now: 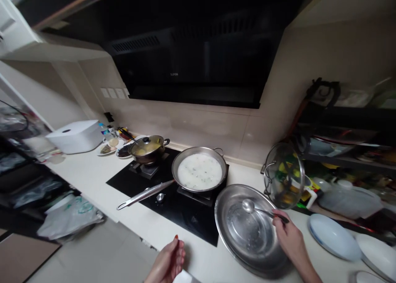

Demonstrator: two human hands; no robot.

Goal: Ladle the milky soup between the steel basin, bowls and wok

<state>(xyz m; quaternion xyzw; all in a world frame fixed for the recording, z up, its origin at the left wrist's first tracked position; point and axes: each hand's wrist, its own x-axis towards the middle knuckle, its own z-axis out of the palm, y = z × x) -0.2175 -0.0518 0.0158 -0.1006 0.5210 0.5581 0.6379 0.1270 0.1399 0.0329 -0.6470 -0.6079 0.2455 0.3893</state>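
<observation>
My right hand [286, 229] is closed round the dark handle of a metal spoon [248, 206]. The spoon's bowl hangs over a wide stainless steel basin [223, 233] on the counter, with a little wet residue inside. Low in the view, my left hand [169, 258] hovers by the counter's front edge, palm turned inward and fingers loosely bent, with nothing in them. Behind the basin, a long-handled steel pan [175, 167] on the right burner holds a white, milky liquid [199, 171] with dark green bits.
A lidded pot [148, 149] sits on the left burner of the black hob [185, 217]. Against the rack leans a glass lid [284, 175]. Pale plates [334, 237] lie at the right. Overhead hangs a black range hood [198, 56]; a white box [76, 136] stands far left.
</observation>
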